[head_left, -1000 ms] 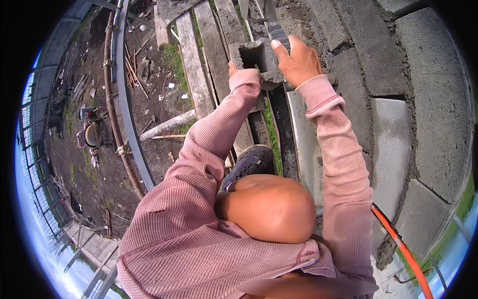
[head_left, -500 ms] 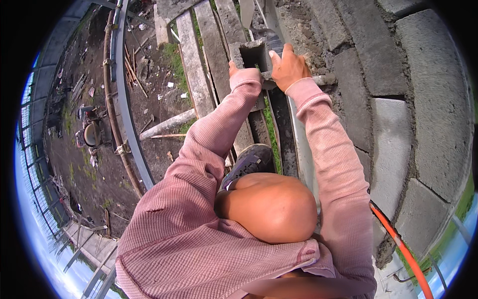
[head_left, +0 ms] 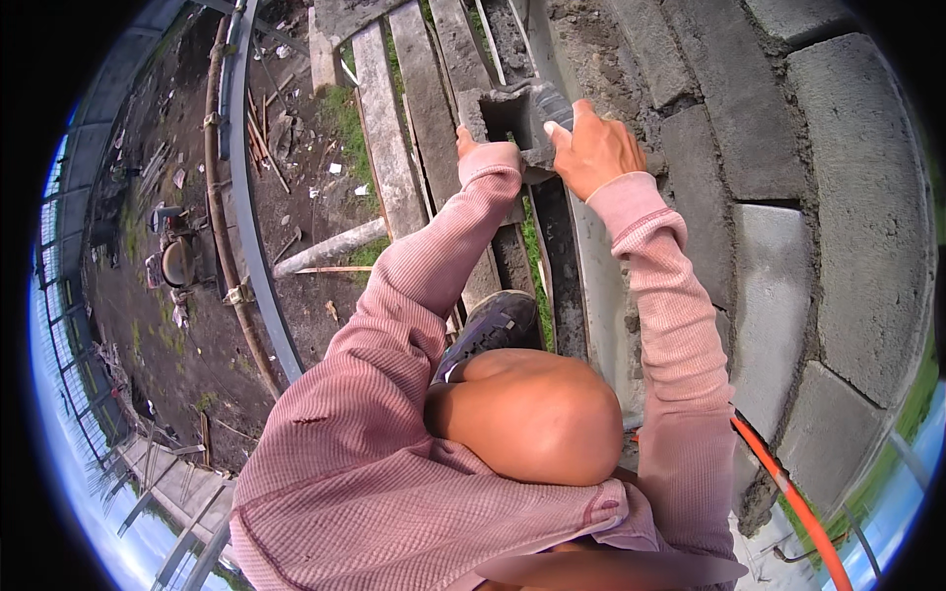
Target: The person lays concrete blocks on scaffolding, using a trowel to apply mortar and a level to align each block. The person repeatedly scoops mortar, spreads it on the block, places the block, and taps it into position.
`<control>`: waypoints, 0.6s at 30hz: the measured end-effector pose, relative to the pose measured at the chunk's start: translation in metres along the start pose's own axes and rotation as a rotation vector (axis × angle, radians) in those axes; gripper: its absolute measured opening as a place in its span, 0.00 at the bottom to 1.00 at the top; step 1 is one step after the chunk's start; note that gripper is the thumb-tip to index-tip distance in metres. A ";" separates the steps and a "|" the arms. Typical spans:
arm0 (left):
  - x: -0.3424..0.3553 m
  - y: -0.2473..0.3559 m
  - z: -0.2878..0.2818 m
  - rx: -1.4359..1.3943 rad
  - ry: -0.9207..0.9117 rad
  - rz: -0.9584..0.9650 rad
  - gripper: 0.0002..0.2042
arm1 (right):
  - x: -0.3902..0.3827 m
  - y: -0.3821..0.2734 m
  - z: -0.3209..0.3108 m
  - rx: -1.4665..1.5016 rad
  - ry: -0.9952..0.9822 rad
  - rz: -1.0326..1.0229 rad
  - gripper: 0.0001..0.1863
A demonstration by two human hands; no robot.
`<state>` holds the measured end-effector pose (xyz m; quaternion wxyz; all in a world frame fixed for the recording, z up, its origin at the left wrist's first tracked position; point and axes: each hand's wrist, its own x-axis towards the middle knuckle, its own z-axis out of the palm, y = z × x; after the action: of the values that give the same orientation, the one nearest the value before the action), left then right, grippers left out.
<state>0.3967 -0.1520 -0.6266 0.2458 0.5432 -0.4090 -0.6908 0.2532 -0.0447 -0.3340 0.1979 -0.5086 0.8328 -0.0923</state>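
A hollow concrete block [head_left: 476, 103] sits across worn planks [head_left: 384, 118] ahead of me, its square cavity facing up. My left hand [head_left: 468, 140] grips its left side; most fingers are hidden. My right hand [head_left: 599, 153] is closed round the dark, ribbed handle of a tool [head_left: 552, 103], apparently a trowel, held at the block's right edge; its blade is hard to make out against the mortar-smeared block. My bent knee [head_left: 532, 419] and shoe [head_left: 498, 320] are below, over a narrow gap with grass showing.
A block wall [head_left: 857, 217] with mortar joints runs along the right, with an orange hose [head_left: 788, 492] below. On the left, a metal beam [head_left: 251, 177] and wooden pole [head_left: 219, 167] stand beside a littered dirt area far below, holding a small machine [head_left: 175, 264] and scrap wood.
The tool's blade, earlier raised above the block, has come down onto its top. My right hand dipped toward the block and is now slightly right again. My left hand stays on the block.
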 end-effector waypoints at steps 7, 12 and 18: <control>0.002 -0.001 0.004 0.037 0.187 0.041 0.36 | -0.003 0.007 0.006 -0.082 -0.203 0.058 0.23; 0.012 -0.006 0.002 0.071 0.058 0.129 0.35 | -0.011 0.022 0.006 0.452 0.419 -0.044 0.24; 0.009 -0.005 0.006 -0.417 0.117 -0.080 0.35 | -0.015 0.026 0.015 0.168 -0.158 0.102 0.23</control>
<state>0.3886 -0.1540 -0.6354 0.3484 0.5355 -0.2204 -0.7371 0.2446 -0.0184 -0.3536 0.3093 -0.4530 0.8287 -0.1114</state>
